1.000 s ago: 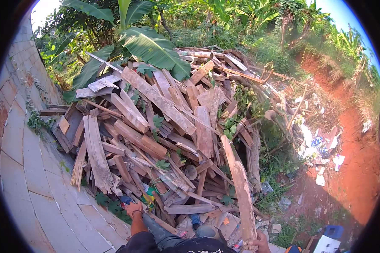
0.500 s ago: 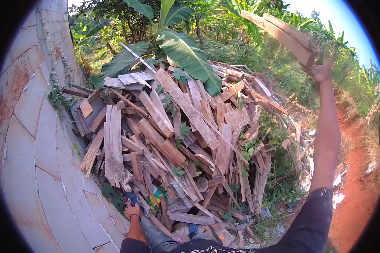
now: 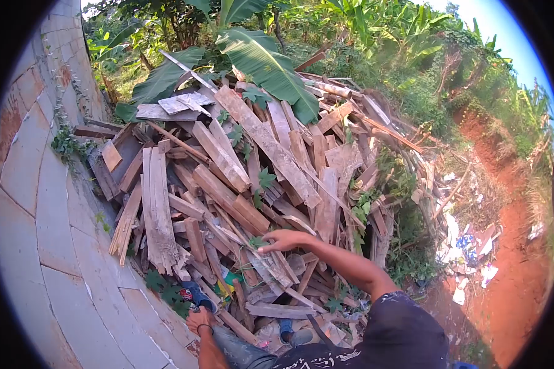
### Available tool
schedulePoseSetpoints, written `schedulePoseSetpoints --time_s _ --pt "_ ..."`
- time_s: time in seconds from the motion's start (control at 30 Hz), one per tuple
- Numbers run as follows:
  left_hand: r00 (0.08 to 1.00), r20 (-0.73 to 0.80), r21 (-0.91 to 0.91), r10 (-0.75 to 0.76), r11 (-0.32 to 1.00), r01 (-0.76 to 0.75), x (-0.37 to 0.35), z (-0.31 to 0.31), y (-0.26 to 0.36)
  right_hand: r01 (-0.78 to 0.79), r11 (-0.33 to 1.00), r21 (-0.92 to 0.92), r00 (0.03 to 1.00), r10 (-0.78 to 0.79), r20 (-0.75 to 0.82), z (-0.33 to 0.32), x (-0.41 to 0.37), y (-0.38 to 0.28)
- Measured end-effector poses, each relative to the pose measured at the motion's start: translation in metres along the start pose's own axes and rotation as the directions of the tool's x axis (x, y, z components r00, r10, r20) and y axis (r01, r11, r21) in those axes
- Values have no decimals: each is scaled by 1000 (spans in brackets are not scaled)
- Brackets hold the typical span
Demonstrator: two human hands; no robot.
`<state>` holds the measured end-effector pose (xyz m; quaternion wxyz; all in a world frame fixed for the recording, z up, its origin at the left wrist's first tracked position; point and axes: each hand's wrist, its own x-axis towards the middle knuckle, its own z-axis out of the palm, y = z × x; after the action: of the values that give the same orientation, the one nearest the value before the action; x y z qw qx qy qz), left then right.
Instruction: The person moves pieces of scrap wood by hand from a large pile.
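My right hand point(image 3: 284, 240) is stretched out over the middle of a heap of old wooden planks point(image 3: 267, 147), fingers apart and empty. Just under its fingertips are a green leaf point(image 3: 256, 242) and some narrow boards. My left hand point(image 3: 200, 320) rests low at my leg point(image 3: 237, 347), fingers loosely bent over it and no tool showing. Beyond it is my blue shoe point(image 3: 197, 293), set against the heap's lower left side. Nearest to the right hand lies a thick squared timber point(image 3: 231, 200). A brown piece of wood point(image 3: 312, 60) shows behind the heap, right of a banana leaf.
A block wall point(image 3: 55, 221) curves along the left. Large banana leaves point(image 3: 267, 67) hang over the back of the heap. To the right are scattered litter point(image 3: 467, 249) and a red earth slope point(image 3: 517, 270). Vines grow among the boards.
My right hand has let go of the wood it held raised at the upper right and has come down over the heap. The view has shifted slightly; the left hand stays by the leg.
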<state>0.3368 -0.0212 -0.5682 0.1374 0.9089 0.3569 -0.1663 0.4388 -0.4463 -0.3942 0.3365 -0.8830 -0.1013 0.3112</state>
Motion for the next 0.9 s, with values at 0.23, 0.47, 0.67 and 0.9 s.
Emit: schedulePoseSetpoints --time_s 0.23,0.47,0.67,0.9 --pt "999 -34 10 11 1000 -11 9 0 -9 -23 998 52 914 0 407 248 -19 57" --pt "1000 11 144 6 990 -8 6 -19 -1 -251 956 155 950 213 227 288 14 113" --pt "996 49 238 77 967 -87 17 -26 3 -470 835 286 805 538 -249 226 136 149" --pt "994 94 300 62 950 -88 20 -33 9 -535 841 82 774 527 -351 217 231 182"
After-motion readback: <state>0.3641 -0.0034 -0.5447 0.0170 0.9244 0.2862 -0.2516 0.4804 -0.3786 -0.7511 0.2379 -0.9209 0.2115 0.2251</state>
